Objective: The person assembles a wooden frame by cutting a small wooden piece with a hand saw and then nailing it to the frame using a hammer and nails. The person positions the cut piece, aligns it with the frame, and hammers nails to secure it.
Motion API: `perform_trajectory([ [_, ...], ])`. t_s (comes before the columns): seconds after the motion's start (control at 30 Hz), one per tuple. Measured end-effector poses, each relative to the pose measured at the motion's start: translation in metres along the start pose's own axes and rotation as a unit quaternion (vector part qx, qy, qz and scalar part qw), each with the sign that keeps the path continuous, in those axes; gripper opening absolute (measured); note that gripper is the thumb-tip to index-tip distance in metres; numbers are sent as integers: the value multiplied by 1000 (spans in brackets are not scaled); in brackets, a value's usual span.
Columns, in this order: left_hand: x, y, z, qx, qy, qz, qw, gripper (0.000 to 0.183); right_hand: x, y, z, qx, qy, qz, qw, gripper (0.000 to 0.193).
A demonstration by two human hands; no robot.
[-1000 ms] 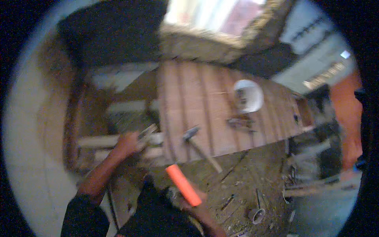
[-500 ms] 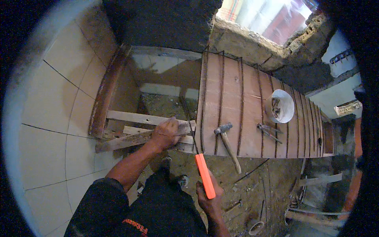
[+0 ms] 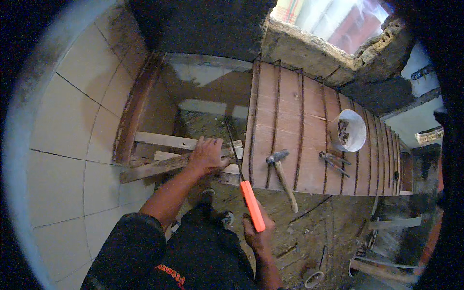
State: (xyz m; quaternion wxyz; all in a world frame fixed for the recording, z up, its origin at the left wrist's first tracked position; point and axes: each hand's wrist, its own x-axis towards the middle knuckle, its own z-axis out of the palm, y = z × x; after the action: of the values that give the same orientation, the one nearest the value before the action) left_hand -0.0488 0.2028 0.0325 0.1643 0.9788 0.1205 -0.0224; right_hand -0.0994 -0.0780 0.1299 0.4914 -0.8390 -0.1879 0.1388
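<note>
My right hand [image 3: 256, 229] grips the orange handle of a handsaw [image 3: 251, 205]. Its thin dark blade [image 3: 234, 147] points away from me and crosses a wooden strip [image 3: 157, 167] near that strip's right end. Just left of the blade, my left hand [image 3: 207, 155] clasps the strip from above, fingers bent over its far side. The strip lies slantwise over other wooden pieces [image 3: 164, 140] in the gap left of the panelled platform. How deep the blade sits in the wood cannot be made out.
On the wooden platform [image 3: 285, 121], crossed by several dark rods, lie a hammer [image 3: 282, 179], pincers [image 3: 333, 162] and a white bucket [image 3: 354, 131] with small pieces inside. A tiled wall [image 3: 63, 183] stands at left. Debris and loose rods lie on the floor [image 3: 309, 232].
The saw and my right hand have moved forward, away from me. My left hand stays on the strip, its fingers now more stretched over it. The whole view has shifted slightly.
</note>
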Motion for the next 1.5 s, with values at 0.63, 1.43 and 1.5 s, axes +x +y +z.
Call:
perform_trajectory([
  [0.63, 15, 6, 1, 28, 19, -46, 998, 40, 19, 3, -13, -54, -73, -20, 996, 57],
  [1.43, 16, -1, 13, 53, 56, 19, 997, 43, -32, -10, -51, -56, -56, -23, 997, 56],
  [1.5, 11, -5, 15, 69, 88, 68, 991, 41, -27, -14, -50, -70, -74, -41, 994, 58],
])
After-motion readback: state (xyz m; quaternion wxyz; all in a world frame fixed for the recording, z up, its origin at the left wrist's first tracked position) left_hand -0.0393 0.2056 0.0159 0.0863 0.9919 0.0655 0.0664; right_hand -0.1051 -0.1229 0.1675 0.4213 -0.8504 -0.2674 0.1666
